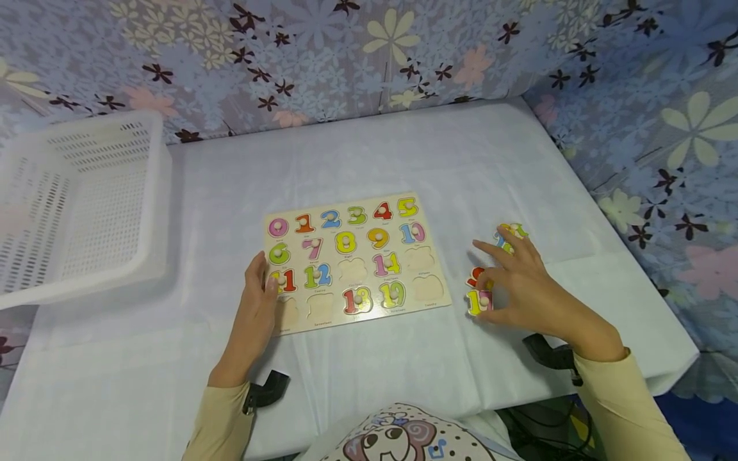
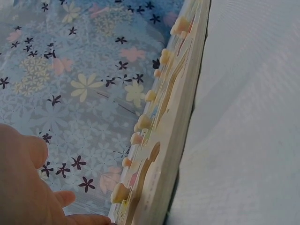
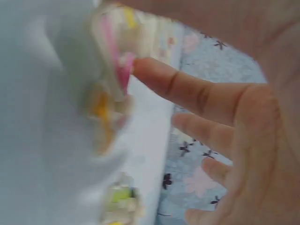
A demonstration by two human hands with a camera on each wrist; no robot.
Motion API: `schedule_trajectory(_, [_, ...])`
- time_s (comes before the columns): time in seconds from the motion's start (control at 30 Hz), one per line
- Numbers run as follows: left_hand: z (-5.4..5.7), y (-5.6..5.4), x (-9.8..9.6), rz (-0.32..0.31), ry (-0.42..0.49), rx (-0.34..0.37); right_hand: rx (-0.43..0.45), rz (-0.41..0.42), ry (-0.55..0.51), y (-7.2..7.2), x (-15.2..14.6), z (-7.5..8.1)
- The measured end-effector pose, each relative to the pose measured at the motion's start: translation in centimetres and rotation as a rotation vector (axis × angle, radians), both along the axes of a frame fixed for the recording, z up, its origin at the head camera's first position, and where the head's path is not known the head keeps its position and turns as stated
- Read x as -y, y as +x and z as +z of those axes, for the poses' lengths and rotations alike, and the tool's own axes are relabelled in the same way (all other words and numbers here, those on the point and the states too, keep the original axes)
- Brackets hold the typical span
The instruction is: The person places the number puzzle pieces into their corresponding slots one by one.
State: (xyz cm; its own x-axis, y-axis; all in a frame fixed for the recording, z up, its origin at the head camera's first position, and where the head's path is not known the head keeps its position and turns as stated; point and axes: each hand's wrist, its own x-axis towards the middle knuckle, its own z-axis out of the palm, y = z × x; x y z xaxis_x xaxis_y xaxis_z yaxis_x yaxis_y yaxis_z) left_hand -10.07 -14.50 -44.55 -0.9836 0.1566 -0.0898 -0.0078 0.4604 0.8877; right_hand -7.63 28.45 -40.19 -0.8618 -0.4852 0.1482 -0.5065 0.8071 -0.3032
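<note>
A wooden number puzzle board (image 1: 340, 323) lies on the white-covered table, with knobbed pieces in many of its recesses and several bare recesses. At its left edge, my left hand (image 1: 256, 304) rests with the thumb over the side near the 11. To the right of the board, my right hand (image 1: 530, 294) reaches over loose pieces, its fingers spread. Its thumb and index finger lie on either side of a yellow-and-pink number piece (image 3: 124, 72). A red piece (image 1: 474, 275) is partly covered by the index finger. Farther back, blue, yellow and green pieces (image 1: 503, 240) show beneath the other fingers.
A white plastic basket (image 1: 155, 211) stands at the table's left. Floral cloth (image 1: 323, 57) hangs behind and to the right of the table (image 1: 369, 153). Black wrist mounts (image 1: 268, 389) sit on both forearms, near the table's front edge.
</note>
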Motion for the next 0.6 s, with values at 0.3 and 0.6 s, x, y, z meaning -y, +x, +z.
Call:
schedule_trajectory(0.3, [0.1,0.0,0.1,-0.002,0.010,-0.009,-0.059,0.061,0.009,-5.4,2.6,1.6])
schedule_trajectory(0.6, [0.0,-0.2,0.2,0.024,-0.007,0.017,0.013,0.232,0.048,-8.2,10.0,0.0])
